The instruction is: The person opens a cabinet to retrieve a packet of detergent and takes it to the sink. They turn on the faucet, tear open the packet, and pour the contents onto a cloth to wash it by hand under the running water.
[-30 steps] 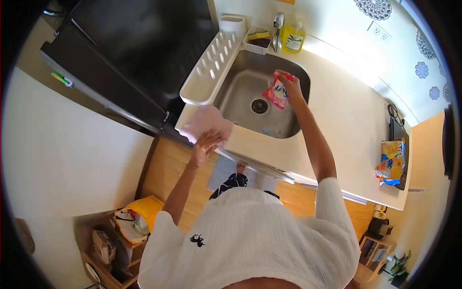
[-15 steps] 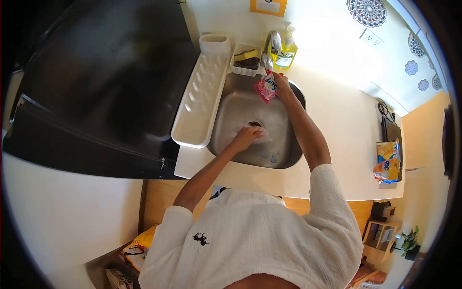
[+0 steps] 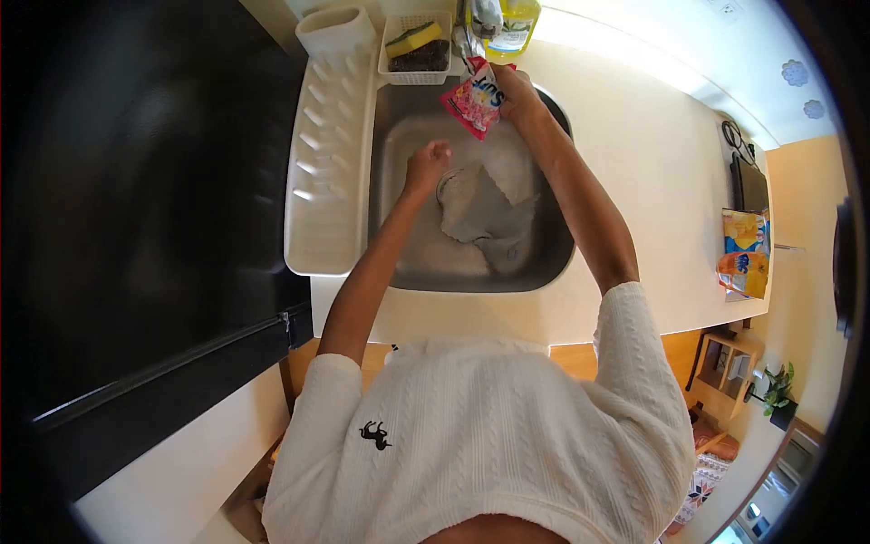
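Note:
My right hand (image 3: 517,94) grips a pink and white Surf detergent packet (image 3: 474,98) over the back of the sink, close to the faucet (image 3: 470,41). The packet hangs tilted, printed side up. My left hand (image 3: 429,167) hovers over the left half of the steel sink (image 3: 408,258), fingers curled in, with nothing visible in them. To its right, a thin greyish cloth (image 3: 489,210) lies crumpled on the sink bottom, apart from both hands. It hides most of the drain.
Left of the sink stands a white dish rack (image 3: 317,222). Behind it, a white basket (image 3: 415,76) holds a yellow sponge (image 3: 413,41) and a dark scrubber. A yellow soap bottle (image 3: 517,32) stands by the faucet. Snack packs (image 3: 746,254) lie at the counter's right end.
My left hand has let go of the cloth and moved up and left of it. The cloth now lies spread in the sink. My right hand still holds the packet near the faucet; the view has shifted.

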{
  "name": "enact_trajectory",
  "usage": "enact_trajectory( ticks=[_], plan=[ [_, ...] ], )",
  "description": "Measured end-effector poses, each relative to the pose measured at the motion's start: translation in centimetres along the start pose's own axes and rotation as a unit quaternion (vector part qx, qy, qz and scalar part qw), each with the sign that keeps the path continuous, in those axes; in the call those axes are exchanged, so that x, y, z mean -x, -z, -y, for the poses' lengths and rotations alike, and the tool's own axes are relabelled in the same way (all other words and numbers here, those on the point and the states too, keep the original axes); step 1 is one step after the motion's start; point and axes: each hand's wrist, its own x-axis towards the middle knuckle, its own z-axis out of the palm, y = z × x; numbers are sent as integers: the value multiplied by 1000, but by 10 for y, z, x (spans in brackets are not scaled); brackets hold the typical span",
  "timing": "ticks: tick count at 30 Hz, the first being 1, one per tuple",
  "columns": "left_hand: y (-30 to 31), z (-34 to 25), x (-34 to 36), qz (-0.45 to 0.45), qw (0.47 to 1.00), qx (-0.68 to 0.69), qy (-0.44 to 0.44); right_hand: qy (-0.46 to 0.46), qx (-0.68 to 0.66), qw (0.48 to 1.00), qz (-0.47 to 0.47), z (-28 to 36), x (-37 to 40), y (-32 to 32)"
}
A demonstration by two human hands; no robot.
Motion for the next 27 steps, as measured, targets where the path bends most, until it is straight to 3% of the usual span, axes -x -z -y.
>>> enact_trajectory(
  ticks=[8, 11, 12, 15, 18, 21, 24, 25, 27],
  plan=[
    [15, -49, -14, -4, 988, 151, 21, 49, 25, 998, -17, 3, 7, -4],
    [19, -65, -16, -6, 978, 208, 1, 105, 181, 978, -7, 13, 7, -2],
    [21, -75, -22, 0, 975, 222, -17, 93, 120, 988, 31, 14, 8, -1],
    [19, -100, -31, -2, 976, 217, -30, 157, 169, 971, 68, 25, 8, -1],
    [22, -108, -34, -23, 980, 200, -8, 75, 148, 986, 33, 22, 10, 1],
    [14, -84, -36, 22, 989, 137, -50, 111, 209, 965, 118, 3, 18, 19],
    [-1, -75, -11, 208, 958, 196, -25, 199, 379, 888, 169, -30, 31, 43],
    [-5, -71, -5, 210, 961, 176, -27, 232, 422, 857, 184, -38, 37, 48],
    [-13, -63, 4, 216, 966, 135, -31, 219, 416, 864, 182, -53, 50, 54]
  ],
)
